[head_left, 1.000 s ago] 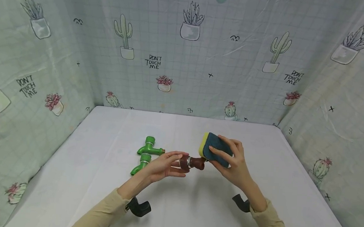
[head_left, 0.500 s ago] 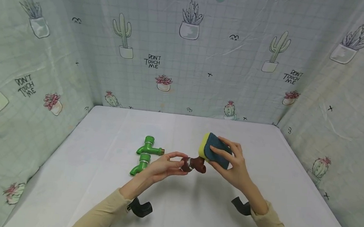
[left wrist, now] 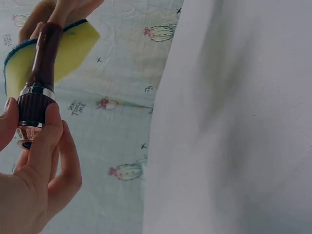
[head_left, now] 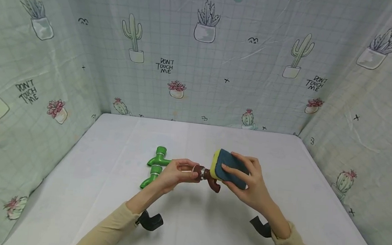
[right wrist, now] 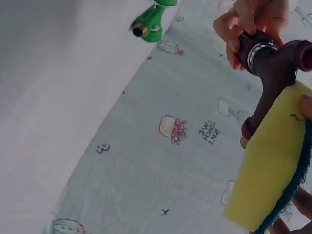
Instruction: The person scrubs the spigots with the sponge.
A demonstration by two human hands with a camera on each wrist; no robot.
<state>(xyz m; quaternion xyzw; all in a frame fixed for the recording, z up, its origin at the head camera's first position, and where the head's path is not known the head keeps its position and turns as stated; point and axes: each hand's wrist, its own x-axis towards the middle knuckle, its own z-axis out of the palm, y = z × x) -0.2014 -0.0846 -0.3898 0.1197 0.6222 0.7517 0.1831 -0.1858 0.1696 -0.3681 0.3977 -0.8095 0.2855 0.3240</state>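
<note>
My left hand (head_left: 176,175) pinches a dark red-brown tap (head_left: 214,184) by its ridged knob, between thumb and fingers. A silver ring circles the tap below the knob, and the spout points down toward me. My right hand (head_left: 251,184) grips a sponge (head_left: 232,167) with yellow foam and a dark blue-green scouring side. The yellow face lies against the tap's body, as the right wrist view shows along the sponge (right wrist: 273,161). At the tap's far end a brass-coloured thread (right wrist: 244,142) peeks out beside the foam. Both hands are raised over the white table.
Two green taps, a rear one (head_left: 159,159) and a nearer one (head_left: 150,178), lie on the white table (head_left: 124,137) behind my left hand. Black curved pieces show by the left wrist (head_left: 151,221) and the right wrist (head_left: 261,227). A cactus-print curtain (head_left: 203,63) encloses the table's back and sides.
The sponge has moved a little left and down onto the tap's body. The tap has turned in the left hand, its spout swinging downward, and the left fingers have shifted on the knob.
</note>
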